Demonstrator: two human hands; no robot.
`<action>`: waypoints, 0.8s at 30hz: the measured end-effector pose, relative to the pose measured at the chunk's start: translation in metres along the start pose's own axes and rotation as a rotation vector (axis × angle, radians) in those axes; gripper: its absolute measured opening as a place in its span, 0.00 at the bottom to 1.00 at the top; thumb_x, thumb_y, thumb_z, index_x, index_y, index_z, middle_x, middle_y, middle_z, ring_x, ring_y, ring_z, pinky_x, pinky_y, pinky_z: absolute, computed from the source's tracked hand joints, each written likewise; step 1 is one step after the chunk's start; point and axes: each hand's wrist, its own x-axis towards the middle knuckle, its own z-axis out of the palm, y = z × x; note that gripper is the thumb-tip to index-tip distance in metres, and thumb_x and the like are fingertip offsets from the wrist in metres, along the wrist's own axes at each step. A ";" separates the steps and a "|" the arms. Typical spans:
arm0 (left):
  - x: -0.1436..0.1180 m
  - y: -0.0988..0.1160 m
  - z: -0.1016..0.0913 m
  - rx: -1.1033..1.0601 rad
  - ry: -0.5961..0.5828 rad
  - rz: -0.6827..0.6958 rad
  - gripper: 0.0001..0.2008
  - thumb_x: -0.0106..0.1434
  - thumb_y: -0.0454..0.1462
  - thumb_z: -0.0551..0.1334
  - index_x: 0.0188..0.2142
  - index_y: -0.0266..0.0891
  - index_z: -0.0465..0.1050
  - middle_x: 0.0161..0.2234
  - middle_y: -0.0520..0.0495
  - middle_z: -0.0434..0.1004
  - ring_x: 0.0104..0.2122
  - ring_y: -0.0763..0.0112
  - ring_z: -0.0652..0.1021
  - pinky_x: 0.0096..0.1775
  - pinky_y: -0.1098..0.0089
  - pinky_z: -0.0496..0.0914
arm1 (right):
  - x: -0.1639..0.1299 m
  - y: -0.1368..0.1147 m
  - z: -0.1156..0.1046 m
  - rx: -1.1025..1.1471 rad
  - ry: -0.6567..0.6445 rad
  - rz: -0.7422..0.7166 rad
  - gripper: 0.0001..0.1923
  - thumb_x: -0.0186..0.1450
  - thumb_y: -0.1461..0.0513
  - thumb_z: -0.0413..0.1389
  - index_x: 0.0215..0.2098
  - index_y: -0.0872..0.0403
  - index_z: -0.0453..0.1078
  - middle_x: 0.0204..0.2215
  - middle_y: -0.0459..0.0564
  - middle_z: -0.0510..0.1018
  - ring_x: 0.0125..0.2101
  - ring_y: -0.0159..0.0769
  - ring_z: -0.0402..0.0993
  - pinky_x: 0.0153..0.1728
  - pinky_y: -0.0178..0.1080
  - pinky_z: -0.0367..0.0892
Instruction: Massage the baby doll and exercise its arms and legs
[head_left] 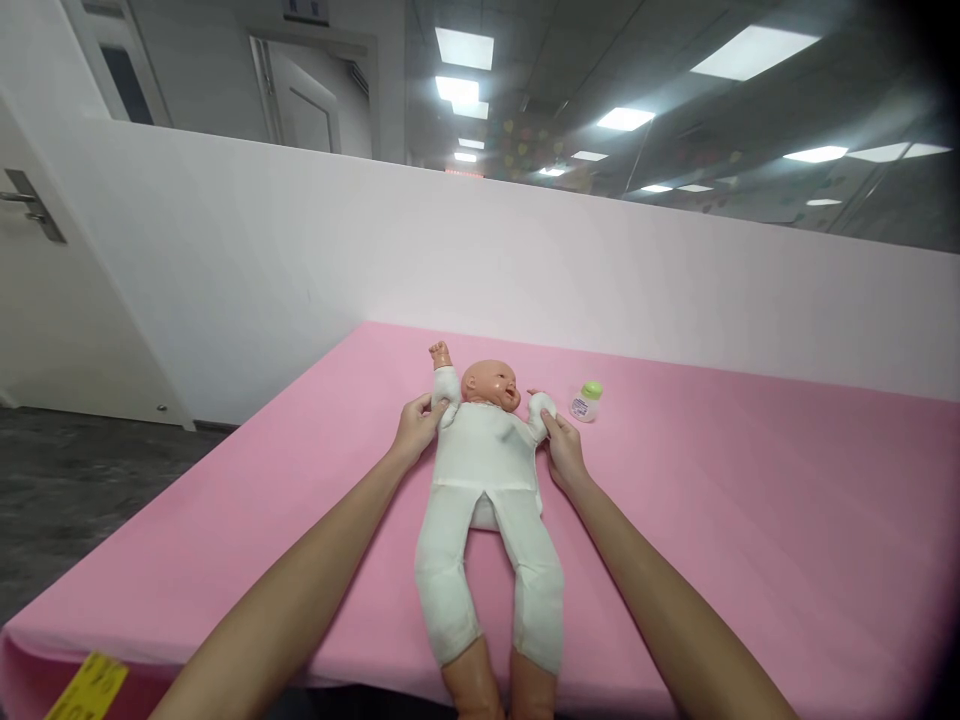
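A baby doll (487,450) with a white cloth body lies on its back, its head turned to the right and its feet toward me. My left hand (418,428) is closed on the doll's upper arm at the left, thumb on top of the white cloth. At the other side my right hand (564,447) pinches the doll's other arm near the elbow. The doll's left-side arm points up past its head, while the right-side one is bent. Just beyond my right hand stands a small clear bottle (586,402) with a green cap.
A pink cloth (712,500) covers the table under the doll. Behind it runs a low white partition (525,260). A yellow tag (88,688) hangs at the front left edge. At far left is a white door (67,300) with a metal handle.
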 end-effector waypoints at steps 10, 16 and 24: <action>-0.001 0.002 0.002 -0.011 0.009 0.043 0.18 0.59 0.50 0.67 0.36 0.37 0.75 0.33 0.48 0.76 0.34 0.67 0.73 0.35 0.71 0.65 | 0.000 0.000 0.000 -0.003 -0.004 -0.007 0.22 0.54 0.47 0.70 0.39 0.53 0.80 0.36 0.47 0.83 0.34 0.39 0.75 0.33 0.38 0.70; -0.002 0.003 0.004 -0.080 0.048 0.025 0.23 0.60 0.54 0.69 0.43 0.38 0.73 0.39 0.46 0.77 0.38 0.65 0.74 0.39 0.71 0.67 | -0.001 0.001 0.000 -0.050 0.023 -0.044 0.21 0.55 0.46 0.69 0.37 0.52 0.79 0.29 0.45 0.79 0.31 0.37 0.72 0.32 0.37 0.67; 0.002 -0.003 0.004 -0.084 0.080 0.021 0.26 0.62 0.58 0.66 0.41 0.38 0.72 0.35 0.47 0.75 0.35 0.67 0.73 0.37 0.71 0.67 | -0.004 -0.003 0.001 -0.077 -0.002 -0.123 0.17 0.57 0.50 0.68 0.38 0.51 0.76 0.30 0.43 0.77 0.31 0.34 0.69 0.32 0.36 0.64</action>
